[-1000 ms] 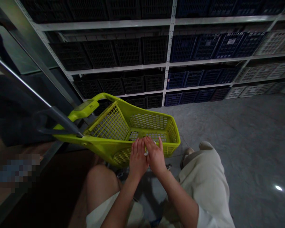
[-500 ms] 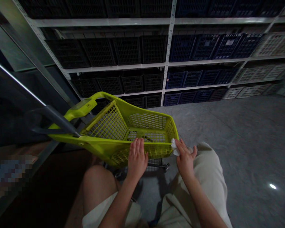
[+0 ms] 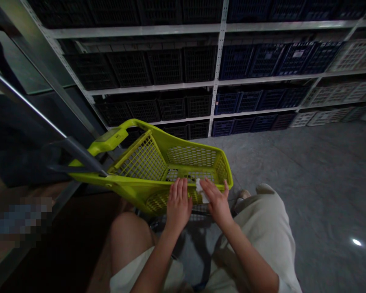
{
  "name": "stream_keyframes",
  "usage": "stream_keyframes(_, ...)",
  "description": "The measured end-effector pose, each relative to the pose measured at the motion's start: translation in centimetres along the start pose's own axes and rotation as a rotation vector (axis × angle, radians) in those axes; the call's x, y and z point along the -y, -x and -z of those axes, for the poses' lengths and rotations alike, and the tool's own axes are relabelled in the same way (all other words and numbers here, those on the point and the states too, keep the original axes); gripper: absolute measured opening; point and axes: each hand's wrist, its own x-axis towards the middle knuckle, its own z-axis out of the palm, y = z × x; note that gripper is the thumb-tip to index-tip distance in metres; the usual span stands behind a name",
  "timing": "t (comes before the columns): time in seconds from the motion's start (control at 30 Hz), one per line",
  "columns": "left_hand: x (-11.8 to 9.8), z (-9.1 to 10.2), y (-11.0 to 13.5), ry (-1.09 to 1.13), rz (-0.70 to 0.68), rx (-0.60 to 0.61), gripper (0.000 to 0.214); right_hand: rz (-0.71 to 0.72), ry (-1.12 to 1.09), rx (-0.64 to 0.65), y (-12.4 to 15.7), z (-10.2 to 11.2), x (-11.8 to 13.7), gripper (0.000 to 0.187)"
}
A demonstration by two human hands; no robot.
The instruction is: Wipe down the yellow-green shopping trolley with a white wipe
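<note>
glossy plastic basket, paper tissue

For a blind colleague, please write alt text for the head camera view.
A person's right hand presses a white tissue on the near rim of a lime-green plastic shopping basket, beside the left hand. Behind stand metal shelves of dark plastic crates.

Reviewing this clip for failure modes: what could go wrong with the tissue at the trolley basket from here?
The white tissue sits loosely under the right hand against the basket's mesh, so it could slip through or drop inside. The lime-green trolley basket might also shift under pressure if it rolls freely, with only the left hand steadying it.
</note>
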Motion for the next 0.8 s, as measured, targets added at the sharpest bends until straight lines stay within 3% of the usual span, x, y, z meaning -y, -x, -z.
stream_keyframes(0.13,-0.2,0.1,0.0,-0.004,0.02,0.015,0.068,-0.101,0.128,-0.111,3.3,1.7,-5.4,0.076)
stream_keyframes(0.2,-0.2,0.0,0.0,-0.003,0.023,0.021,0.068,-0.166,0.178,-0.154,4.3,2.1,-6.7,0.075)
stream_keyframes(0.3,-0.4,-0.2,0.0,-0.001,0.034,0.017,0.069,-0.223,0.172,-0.177,3.8,1.4,-5.3,0.077)
stream_keyframes(0.47,-0.3,-0.8,0.1,0.012,0.048,-0.02,0.069,-0.102,0.007,-0.061,-0.5,-1.7,2.7,0.077)
stream_keyframes(0.57,0.0,-0.8,0.1,0.023,0.033,-0.029,0.07,-0.049,-0.059,0.003,-2.4,-2.7,5.4,0.072)
stream_keyframes(0.67,0.1,-0.5,0.2,0.024,0.009,-0.002,0.07,0.011,-0.045,0.019,-2.2,-2.1,4.4,0.076)
stream_keyframes(0.8,-0.1,-0.3,0.2,0.014,0.011,-0.002,0.069,0.017,0.047,-0.016,0.7,0.3,-0.4,0.081)
